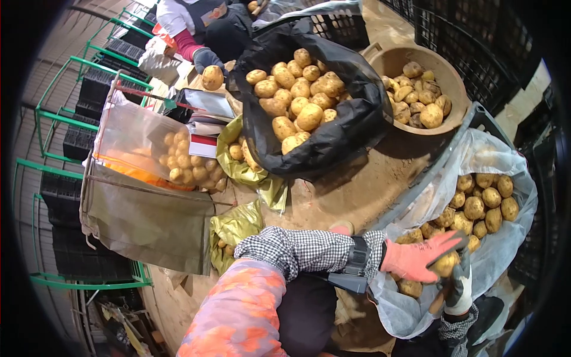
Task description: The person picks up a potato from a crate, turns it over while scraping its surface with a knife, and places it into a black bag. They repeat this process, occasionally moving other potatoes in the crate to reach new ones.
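Observation:
My left hand [419, 257], in a pink glove with dark fingertips, is closed around a potato [445, 263] over the lined crate at the right. Close against the same potato is my right hand [459, 288], in a white and dark grey glove. Its fingers are bent, and a small brown thing [437, 302] shows beside them; I cannot make out what it is. Beneath both hands, a clear plastic liner [404, 312] holds many loose potatoes [474, 207]. A black band with a device [357, 256] is on my left wrist.
Ahead stands a black bag [351, 152] full of potatoes, beside a brown tub [455, 77] of smaller ones. Yellow-green bags [238, 220] and a clear sack [137, 140] are at the left. A co-worker's gloved hand [208, 59] holds a potato at the top. Black crates [470, 41] line the right.

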The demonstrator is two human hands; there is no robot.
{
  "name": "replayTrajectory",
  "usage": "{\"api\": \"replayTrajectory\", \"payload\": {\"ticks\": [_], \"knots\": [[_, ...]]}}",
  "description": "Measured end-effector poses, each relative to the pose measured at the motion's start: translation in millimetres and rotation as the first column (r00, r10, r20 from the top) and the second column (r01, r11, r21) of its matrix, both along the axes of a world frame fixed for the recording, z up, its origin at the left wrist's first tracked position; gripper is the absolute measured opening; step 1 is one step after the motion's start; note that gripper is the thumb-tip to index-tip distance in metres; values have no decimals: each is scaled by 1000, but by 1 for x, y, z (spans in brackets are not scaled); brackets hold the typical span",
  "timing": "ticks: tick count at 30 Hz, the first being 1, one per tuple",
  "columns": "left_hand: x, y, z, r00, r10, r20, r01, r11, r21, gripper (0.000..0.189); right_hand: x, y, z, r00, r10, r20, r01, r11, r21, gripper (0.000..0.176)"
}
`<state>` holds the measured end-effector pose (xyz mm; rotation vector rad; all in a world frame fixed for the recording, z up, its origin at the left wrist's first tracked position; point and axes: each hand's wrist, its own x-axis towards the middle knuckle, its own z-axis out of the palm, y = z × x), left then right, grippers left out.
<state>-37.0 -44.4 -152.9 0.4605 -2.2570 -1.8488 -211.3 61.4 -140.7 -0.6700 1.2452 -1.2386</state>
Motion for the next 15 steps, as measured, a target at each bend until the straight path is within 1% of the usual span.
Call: {"api": "replayTrajectory", "payload": {"ticks": [2, 3, 4, 6, 7, 8, 9, 10, 11, 12, 13, 14, 15], "knots": [[6, -2, 5, 994, -105, -41, 104, 994, -24, 97, 1, 2, 8, 989, 41, 142, -57, 992, 114, 76], [10, -3, 9, 993, -79, -84, 79, 997, -2, 94, -7, 7, -7, 981, 88, 174, -97, 994, 46, 68], [18, -11, 13, 994, -71, -89, 69, 997, -18, 94, -19, 14, -23, 937, 33, 347, -91, 984, 153, 62], [42, -35, 25, 990, 4, -143, -16, 997, -80, 91, -32, 28, -41, 843, -12, 538, -99, 979, 178, 61], [59, -53, 37, 978, 114, -175, -145, 973, -179, 85, -39, 37, -49, 802, -87, 591, -55, 974, 219, 62], [71, -60, 42, 976, 125, -178, -159, 968, -196, 85, -43, 38, -54, 754, -160, 638, -17, 965, 262, 64], [84, -68, 45, 955, 198, -220, -253, 931, -264, 84, -38, 31, -45, 743, -343, 575, 76, 896, 437, 68], [97, -75, 47, 924, 271, -268, -352, 878, -326, 83, -48, 27, -47, 656, -16, 754, -176, 969, 173, 58], [97, -71, 40, 940, 230, -251, -311, 881, -357, 82, -45, 19, -38, 764, -23, 645, -135, 972, 194, 57], [86, -53, 25, 983, 109, -145, -145, 952, -269, 85, -33, 8, -27, 884, -46, 465, -74, 969, 236, 56], [77, -45, 18, 991, 77, -109, -101, 964, -244, 86, -25, 7, -17, 968, -48, 247, -18, 966, 258, 55], [66, -38, 14, 997, 45, -64, -57, 977, -206, 88, -20, 6, -11, 1000, 6, 28, -13, 969, 246, 54], [54, -28, 7, 999, 43, -14, -45, 969, -242, 90, -18, 6, -7, 980, 71, -185, -28, 974, 226, 53]]}}
